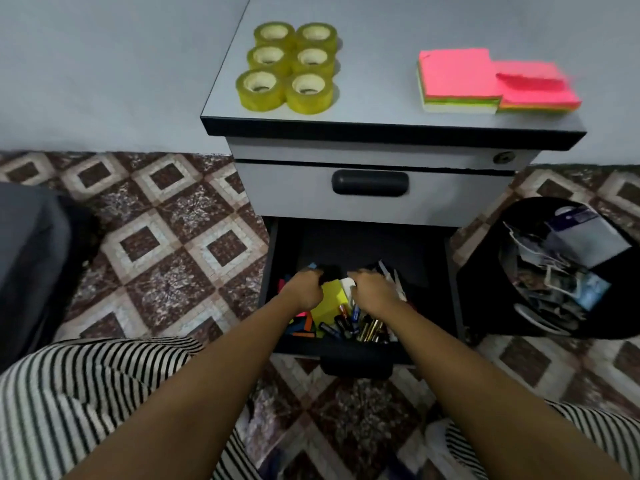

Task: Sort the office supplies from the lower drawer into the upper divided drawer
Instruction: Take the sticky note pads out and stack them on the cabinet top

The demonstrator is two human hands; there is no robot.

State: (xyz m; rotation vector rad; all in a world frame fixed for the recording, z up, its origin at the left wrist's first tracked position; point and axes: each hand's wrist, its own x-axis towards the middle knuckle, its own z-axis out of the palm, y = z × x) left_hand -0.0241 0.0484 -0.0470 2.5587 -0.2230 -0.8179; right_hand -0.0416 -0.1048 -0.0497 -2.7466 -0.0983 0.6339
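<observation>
Lower drawer [273, 271]: open, holding a yellow pad [329, 301], batteries [343, 323] and markers [301, 328]; labels too blurred to read.
Left hand [304, 289]: in the drawer, fingers curled round a black item [329, 273].
Right hand [372, 289]: just beside it, fingers bent down among the supplies; grip cannot be told.
Upper drawer [450, 195]: shut.
Cabinet top [374, 88]: six tape rolls [287, 67] at left, pink note pads [457, 81] at right.
Bin [485, 278]: right of the cabinet, holding paper scraps.
</observation>
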